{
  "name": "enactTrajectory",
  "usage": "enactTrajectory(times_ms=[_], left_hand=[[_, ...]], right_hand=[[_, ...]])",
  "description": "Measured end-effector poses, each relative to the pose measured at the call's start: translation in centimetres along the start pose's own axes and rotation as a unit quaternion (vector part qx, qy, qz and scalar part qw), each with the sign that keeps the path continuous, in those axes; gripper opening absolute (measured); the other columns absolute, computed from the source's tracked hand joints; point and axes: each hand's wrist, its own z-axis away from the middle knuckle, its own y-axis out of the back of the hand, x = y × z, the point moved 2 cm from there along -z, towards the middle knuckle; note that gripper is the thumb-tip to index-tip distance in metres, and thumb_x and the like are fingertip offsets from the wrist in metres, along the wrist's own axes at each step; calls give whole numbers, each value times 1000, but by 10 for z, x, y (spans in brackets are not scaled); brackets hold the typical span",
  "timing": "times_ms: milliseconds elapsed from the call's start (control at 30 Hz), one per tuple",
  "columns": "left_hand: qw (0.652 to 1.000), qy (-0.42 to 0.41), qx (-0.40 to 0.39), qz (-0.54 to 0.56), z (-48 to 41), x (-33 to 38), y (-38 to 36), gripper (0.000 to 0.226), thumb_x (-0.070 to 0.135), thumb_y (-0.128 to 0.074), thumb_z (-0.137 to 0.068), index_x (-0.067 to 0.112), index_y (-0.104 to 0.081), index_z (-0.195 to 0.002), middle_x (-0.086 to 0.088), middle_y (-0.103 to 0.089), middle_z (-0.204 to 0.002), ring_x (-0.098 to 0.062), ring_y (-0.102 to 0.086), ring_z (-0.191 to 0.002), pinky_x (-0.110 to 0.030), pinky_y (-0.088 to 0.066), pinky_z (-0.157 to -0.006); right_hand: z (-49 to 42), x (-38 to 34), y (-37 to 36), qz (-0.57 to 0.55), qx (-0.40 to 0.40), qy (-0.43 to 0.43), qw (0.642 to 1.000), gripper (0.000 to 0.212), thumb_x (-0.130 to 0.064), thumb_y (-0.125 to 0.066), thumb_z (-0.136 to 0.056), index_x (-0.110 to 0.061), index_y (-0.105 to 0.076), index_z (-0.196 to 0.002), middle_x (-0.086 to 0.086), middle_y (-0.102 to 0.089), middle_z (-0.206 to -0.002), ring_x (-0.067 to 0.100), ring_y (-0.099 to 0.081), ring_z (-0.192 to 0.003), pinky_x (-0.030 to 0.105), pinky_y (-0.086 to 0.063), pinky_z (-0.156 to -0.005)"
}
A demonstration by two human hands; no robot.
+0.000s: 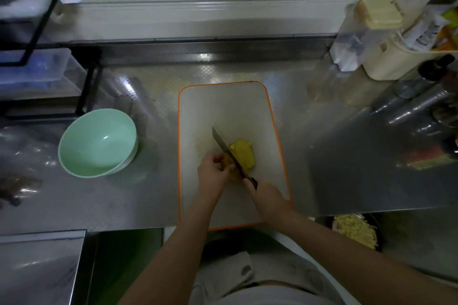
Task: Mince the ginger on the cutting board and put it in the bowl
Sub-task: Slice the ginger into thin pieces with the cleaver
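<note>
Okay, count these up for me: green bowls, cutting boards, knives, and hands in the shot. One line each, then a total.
Green bowl: 1
Cutting board: 1
Knife: 1
Hands: 2, left hand holding the ginger, right hand gripping the knife
Total: 5

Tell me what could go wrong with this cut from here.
1. The left hand holds the ginger with its fingers right beside the blade of the knife; a slip could nick them.
2. The ginger is a thick, lumpy piece and may roll under the blade.
3. The cutting board reaches the front edge of the counter; downward pressure might shift it.
</note>
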Motion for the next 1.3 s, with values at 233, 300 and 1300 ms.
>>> enactTrajectory(times_ms=[233, 300, 1300], left_hand=[[1000, -8, -10, -9, -2, -3, 0, 38, 20, -74, -77, 6, -59, -110, -8, -62, -105, -21, -60, -87, -20, -39, -67], [1000, -9, -13, -1, -1, -5, 0, 37, 19, -74, -78, 6, -59, -109, -8, -61, -104, -21, -59, -86, -22, -40, -68], [986, 13, 99, 133, 30, 7, -25, 28, 12, -68, -81, 23, -52, -101, 3, -58, -103, -17, -55, -96, -30, -46, -84]], right_hand=[[-12, 8, 16, -7, 35, 26, 999, 41, -35, -34, -101, -19, -39, -63, 1, -39, -57, 11, -37, -49, 24, -27, -48], [-14, 7, 25, -19, 45, 35, 998, 39, -35, -36, -100, -19, -41, -66, 0, -40, -58, 11, -39, -50, 25, -28, -50], [13, 1, 63, 60, -17, 90, 994, 52, -51, -24, -97, -7, -50, -87, 2, -44, -64, 12, -42, -56, 29, -36, -68]])
